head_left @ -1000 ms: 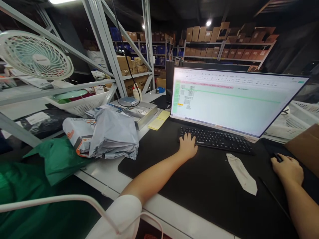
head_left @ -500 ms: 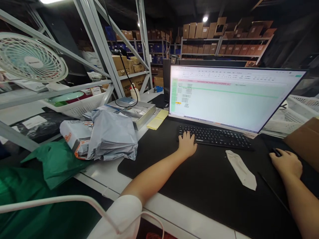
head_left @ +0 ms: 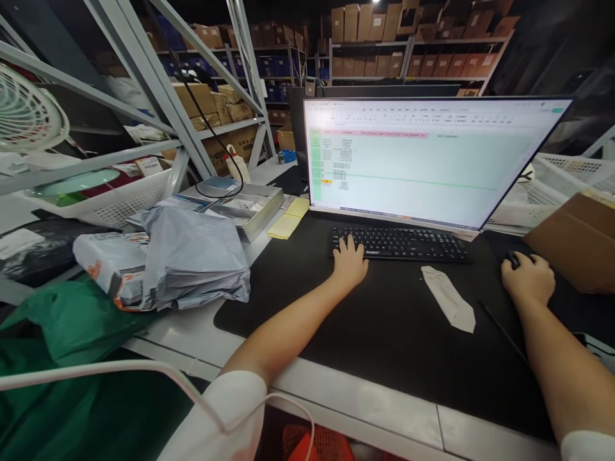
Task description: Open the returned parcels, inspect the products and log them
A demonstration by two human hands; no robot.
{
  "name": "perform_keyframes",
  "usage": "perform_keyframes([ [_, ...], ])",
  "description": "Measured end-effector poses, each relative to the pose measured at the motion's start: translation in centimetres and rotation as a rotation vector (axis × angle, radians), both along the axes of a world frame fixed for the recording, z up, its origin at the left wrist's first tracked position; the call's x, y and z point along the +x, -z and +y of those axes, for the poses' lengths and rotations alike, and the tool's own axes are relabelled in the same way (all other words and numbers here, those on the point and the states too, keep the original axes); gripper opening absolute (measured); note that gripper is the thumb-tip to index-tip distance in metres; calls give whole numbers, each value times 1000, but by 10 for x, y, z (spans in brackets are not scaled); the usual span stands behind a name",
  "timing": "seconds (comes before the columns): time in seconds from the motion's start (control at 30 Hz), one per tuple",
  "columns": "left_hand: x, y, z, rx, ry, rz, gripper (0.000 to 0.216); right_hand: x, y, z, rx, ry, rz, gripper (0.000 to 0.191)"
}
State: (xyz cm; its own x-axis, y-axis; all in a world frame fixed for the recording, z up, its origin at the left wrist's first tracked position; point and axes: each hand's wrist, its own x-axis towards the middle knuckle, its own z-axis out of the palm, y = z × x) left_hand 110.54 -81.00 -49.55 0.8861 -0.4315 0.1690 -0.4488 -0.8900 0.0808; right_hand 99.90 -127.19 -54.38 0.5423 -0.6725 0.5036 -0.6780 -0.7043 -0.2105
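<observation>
My left hand (head_left: 350, 264) lies flat on the left end of a black keyboard (head_left: 408, 243), fingers stretched over the keys. My right hand (head_left: 527, 280) is curled over a black mouse (head_left: 514, 258) on the black desk mat (head_left: 384, 333). A wide monitor (head_left: 432, 160) showing a spreadsheet stands behind the keyboard. A folded white paper piece (head_left: 448, 298) lies on the mat between my hands.
Grey and white mailer bags (head_left: 177, 259) pile up at the left, beside a green bag (head_left: 72, 320). A metal tray (head_left: 245, 208), yellow sticky notes (head_left: 289, 221), a fan (head_left: 26, 115), white baskets (head_left: 115, 202) and a cardboard box (head_left: 576, 243) surround the desk.
The view has tilted down and shifted, so everything sits higher and further left in the picture. The spreadsheet rows have scrolled. Both hands stay on the keyboard and mouse.
</observation>
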Motion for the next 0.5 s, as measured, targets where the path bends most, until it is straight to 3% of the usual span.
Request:
perform_keyframes([
  [0.2,-3,-2,0,10,-1,0,55,-1,1,-2,112,15,14,56],
  [0.5,-3,0,-1,15,23,4,56,0,1,-5,134,56,-15,59],
])
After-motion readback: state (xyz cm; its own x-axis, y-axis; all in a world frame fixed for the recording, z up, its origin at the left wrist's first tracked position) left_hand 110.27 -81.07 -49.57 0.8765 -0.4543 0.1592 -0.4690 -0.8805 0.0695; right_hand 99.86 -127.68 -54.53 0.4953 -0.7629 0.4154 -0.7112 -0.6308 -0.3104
